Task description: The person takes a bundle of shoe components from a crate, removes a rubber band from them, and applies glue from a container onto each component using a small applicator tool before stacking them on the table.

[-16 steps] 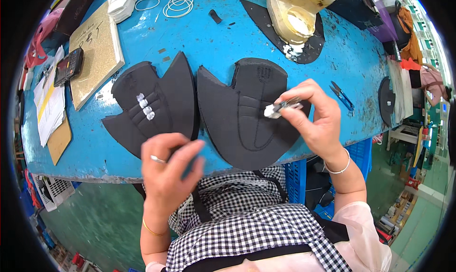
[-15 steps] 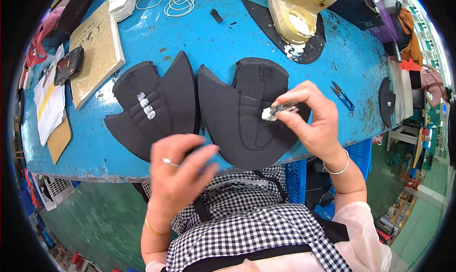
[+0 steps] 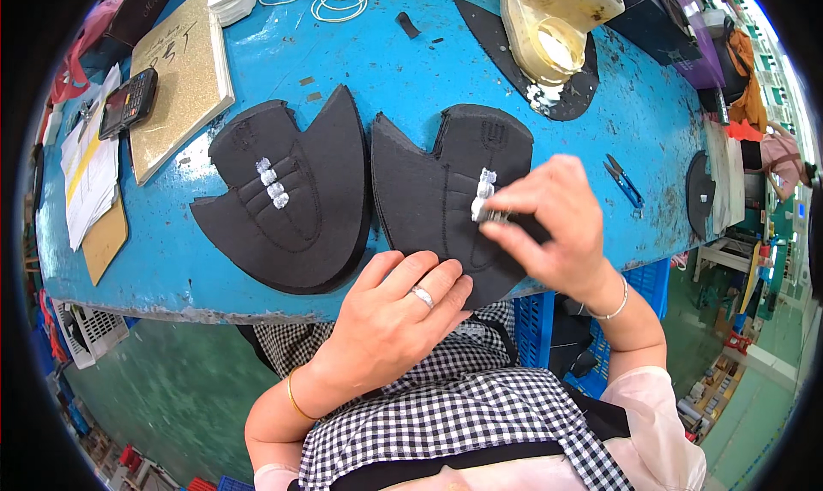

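Observation:
Two stacks of black foam shoe-upper pieces lie side by side, a left stack (image 3: 339,174) and a right stack (image 3: 407,199). My left hand (image 3: 390,315) lies with its fingers flat over the near edge of the right stack. Above that stack, my right hand (image 3: 561,225) pinches a small dark applicator (image 3: 495,216), blurred and partly hidden by the fingers. At its tip, white paste (image 3: 487,184) sits on the lined middle of the top piece. A row of white dabs (image 3: 273,184) marks the left stack's top piece.
A cream tub (image 3: 557,49) of white paste stands on a black piece at the back. Blue-handled thread snips (image 3: 624,182) lie to the right. On the left are a handheld keypad device (image 3: 129,103), a gold book (image 3: 180,79) and papers (image 3: 90,161). White cord (image 3: 340,0) coils at the back.
My left hand has come down from the air onto the right stack's near edge. White paste now shows on that stack's top piece by the applicator.

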Available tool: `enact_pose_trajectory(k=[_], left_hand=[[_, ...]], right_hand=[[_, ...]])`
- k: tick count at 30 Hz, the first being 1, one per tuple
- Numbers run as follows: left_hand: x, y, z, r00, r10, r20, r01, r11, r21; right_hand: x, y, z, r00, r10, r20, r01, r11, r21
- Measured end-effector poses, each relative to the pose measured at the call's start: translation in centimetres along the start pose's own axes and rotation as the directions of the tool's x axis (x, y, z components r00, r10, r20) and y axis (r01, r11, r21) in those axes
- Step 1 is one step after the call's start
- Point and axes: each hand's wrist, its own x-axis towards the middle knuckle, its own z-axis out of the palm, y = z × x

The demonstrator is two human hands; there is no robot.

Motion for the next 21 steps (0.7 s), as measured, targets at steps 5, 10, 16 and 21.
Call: enact_pose_trajectory(k=[5,10,16,21], left_hand=[[0.5,0.6,-0.5,0.999,-0.047,-0.013,0.046,0.997,-0.066],[0.9,0.3,0.0,0.998,0.026,-0.048,-0.025,0.999,0.025],[-2.6,0.4,-3.5,0.931,0.115,-0.346,-0.063,0.985,0.159],[-3.9,-3.3,-3.5,0.896,-0.252,-0.366,0.339,0.92,0.197]], right_hand=[[-0.7,0.2,-1.0,0.981,0.186,-0.06,-0.173,0.97,0.172],[-0.9,1.5,-1.6,0.876,0.455,-0.159,-0.318,0.795,0.517],[-1.2,1.1,-1.9,0.828,0.524,-0.201,-0.269,0.686,0.676],[-1.3,1.0,-0.7,0.862,0.502,-0.069,-0.403,0.763,0.505]])
